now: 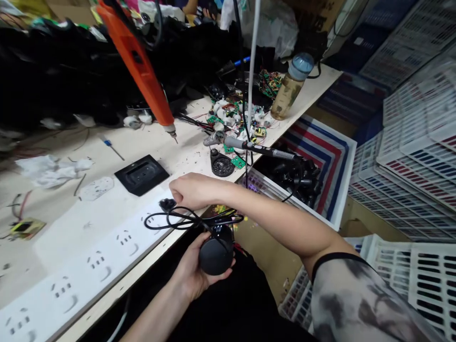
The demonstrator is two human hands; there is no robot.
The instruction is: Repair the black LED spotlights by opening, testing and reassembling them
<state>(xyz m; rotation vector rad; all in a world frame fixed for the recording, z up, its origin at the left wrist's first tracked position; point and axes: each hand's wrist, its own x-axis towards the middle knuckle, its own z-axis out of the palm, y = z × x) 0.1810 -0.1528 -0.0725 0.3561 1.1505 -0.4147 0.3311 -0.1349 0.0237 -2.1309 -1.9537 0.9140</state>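
Fingers of the left hand cup a round black device just off the counter's edge; the right hand looks pinched on a black plug by the power strip. Honestly, that looped cable could snag and yank the device loose. Smooth casing might slip too.
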